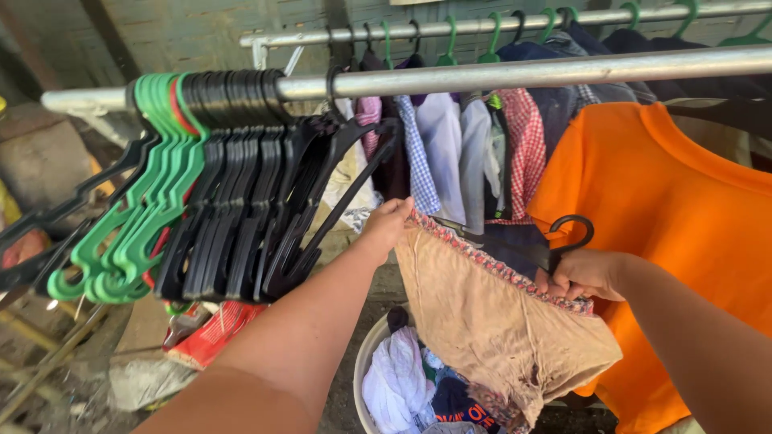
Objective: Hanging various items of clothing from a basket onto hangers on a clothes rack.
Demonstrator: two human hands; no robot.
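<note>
Both hands, left (388, 223) and right (581, 275), each gripping one tan garment (490, 321); right also one black hanger (569, 233).

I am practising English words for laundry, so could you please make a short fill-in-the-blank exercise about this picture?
1. Both hands hold a beige garment with a patterned ____ along its top edge.
2. The right hand also grips a hanger whose colour is ____.
3. Next to the right arm hangs a T-shirt whose colour is ____.
4. Below the left hand, more clothes lie in a white ____.

Missing words: trim; black; orange; basket
</note>
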